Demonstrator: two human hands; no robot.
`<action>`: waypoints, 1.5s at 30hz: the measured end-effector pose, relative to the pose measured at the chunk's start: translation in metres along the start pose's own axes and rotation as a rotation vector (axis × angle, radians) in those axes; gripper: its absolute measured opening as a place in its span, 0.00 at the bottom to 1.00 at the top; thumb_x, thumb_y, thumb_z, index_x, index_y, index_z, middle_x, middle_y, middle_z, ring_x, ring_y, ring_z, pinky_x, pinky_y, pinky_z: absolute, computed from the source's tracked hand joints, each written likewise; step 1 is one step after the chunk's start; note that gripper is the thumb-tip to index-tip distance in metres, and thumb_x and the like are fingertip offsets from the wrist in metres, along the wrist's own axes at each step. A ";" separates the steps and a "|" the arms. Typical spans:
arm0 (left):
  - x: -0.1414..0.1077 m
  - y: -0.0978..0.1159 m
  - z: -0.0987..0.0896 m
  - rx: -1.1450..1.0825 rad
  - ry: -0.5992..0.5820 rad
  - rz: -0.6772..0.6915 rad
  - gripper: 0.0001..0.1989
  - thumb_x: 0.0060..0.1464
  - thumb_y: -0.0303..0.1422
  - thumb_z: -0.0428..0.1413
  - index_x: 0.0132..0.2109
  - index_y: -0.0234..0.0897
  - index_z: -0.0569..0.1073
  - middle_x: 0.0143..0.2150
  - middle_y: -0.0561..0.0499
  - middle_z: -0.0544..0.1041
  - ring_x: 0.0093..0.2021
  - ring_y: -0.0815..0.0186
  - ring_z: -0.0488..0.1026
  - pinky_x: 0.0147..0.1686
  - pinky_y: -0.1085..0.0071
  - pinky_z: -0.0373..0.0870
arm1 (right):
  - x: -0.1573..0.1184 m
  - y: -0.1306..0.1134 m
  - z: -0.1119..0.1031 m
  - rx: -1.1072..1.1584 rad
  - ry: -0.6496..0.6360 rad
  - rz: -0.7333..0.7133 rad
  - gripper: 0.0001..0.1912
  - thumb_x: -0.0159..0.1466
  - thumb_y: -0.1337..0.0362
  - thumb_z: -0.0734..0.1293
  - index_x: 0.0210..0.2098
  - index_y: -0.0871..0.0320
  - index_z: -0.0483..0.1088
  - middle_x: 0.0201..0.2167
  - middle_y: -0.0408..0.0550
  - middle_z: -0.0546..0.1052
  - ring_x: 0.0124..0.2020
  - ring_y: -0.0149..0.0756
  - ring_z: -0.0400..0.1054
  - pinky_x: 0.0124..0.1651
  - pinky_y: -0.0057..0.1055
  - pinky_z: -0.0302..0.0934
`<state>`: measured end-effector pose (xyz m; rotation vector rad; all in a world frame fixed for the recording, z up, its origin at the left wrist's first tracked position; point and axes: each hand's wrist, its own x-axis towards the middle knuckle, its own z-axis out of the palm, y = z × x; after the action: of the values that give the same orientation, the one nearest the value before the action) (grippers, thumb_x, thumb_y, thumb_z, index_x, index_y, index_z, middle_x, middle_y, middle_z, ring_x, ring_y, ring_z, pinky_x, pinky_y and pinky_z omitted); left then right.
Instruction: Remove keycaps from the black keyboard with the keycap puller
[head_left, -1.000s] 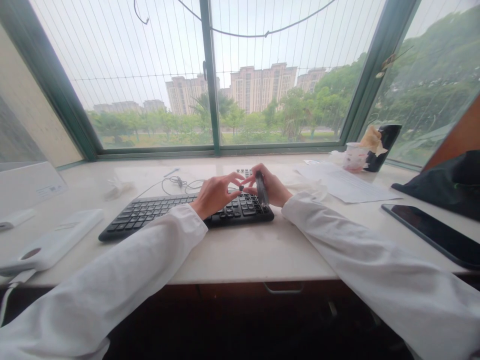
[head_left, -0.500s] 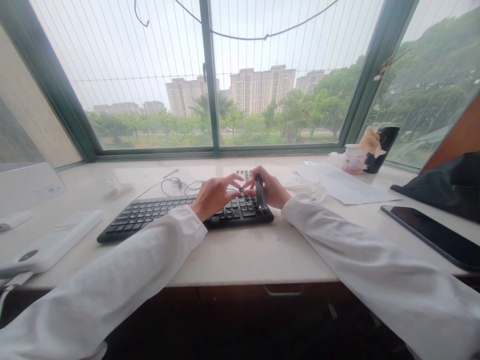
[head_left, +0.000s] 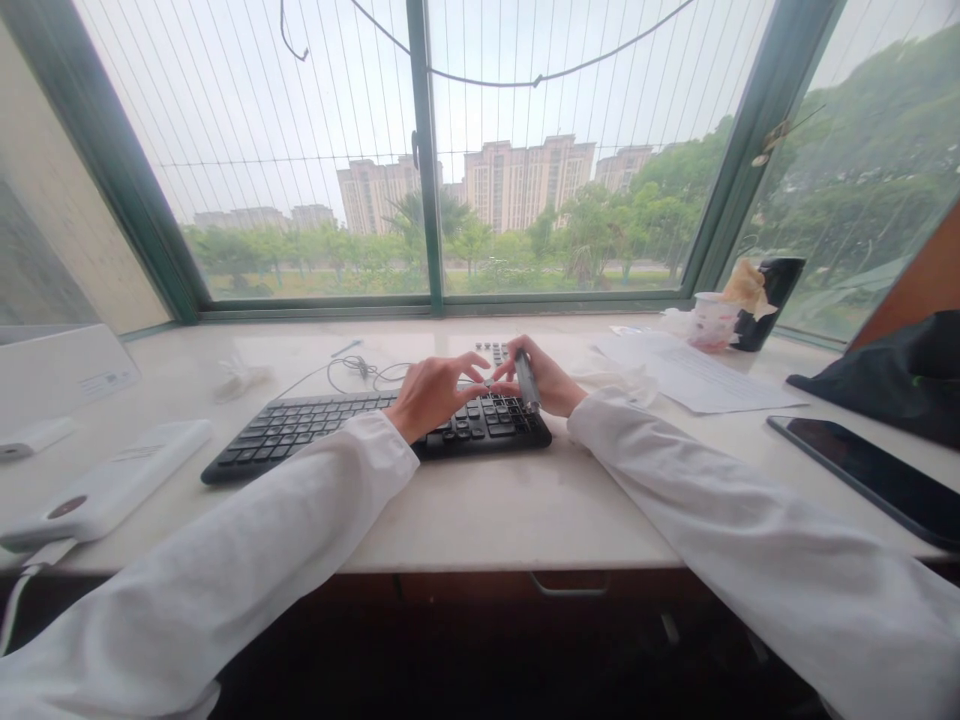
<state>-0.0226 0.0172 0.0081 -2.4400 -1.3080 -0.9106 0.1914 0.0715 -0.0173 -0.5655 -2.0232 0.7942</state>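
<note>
A black keyboard [head_left: 289,430] lies on the white tabletop, with bare key sockets showing at its right end. Over that end, my left hand [head_left: 435,395] pinches a small black keycap [head_left: 488,384] between thumb and fingertip. My right hand [head_left: 553,380] is closed around a short dark grey handle-like tool [head_left: 527,380], and its fingertips meet the same keycap from the right. Which kind of tool it is I cannot make out. Behind my hands stand several loose keycaps [head_left: 493,350] in rows. My fingers hide part of the number pad.
A thin cable [head_left: 360,368] curls behind the keyboard. On the left are a white power bank [head_left: 112,485] and a crumpled tissue [head_left: 240,378]. To the right lie paper sheets [head_left: 697,375], a phone [head_left: 870,475], a cup [head_left: 712,320] and a black bag [head_left: 892,375].
The tool in my right hand has tilted, its lower end swinging slightly right. Both hands still meet at the keycap. The whole view has shifted a little.
</note>
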 end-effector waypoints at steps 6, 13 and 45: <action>0.000 0.000 0.001 -0.026 -0.027 0.012 0.16 0.55 0.42 0.60 0.51 0.49 0.73 0.41 0.57 0.82 0.35 0.64 0.79 0.35 0.70 0.69 | 0.000 0.000 0.001 0.030 -0.009 -0.010 0.30 0.52 0.48 0.74 0.39 0.51 0.51 0.35 0.42 0.77 0.28 0.30 0.69 0.31 0.31 0.65; -0.001 0.000 0.001 -0.009 -0.023 0.010 0.16 0.56 0.42 0.59 0.51 0.48 0.72 0.41 0.58 0.82 0.36 0.65 0.79 0.34 0.71 0.68 | -0.003 -0.006 0.003 -0.089 0.024 -0.017 0.30 0.52 0.47 0.74 0.38 0.51 0.52 0.36 0.46 0.79 0.30 0.33 0.69 0.33 0.33 0.66; -0.002 -0.002 0.003 -0.067 -0.121 -0.050 0.12 0.58 0.37 0.57 0.49 0.47 0.74 0.42 0.54 0.82 0.43 0.60 0.78 0.40 0.66 0.71 | -0.007 -0.012 -0.008 -0.371 0.091 -0.029 0.25 0.56 0.44 0.70 0.37 0.51 0.54 0.34 0.47 0.80 0.28 0.37 0.70 0.34 0.37 0.66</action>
<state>-0.0239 0.0188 0.0042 -2.5606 -1.4065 -0.8440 0.2005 0.0614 -0.0091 -0.7640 -2.1003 0.3669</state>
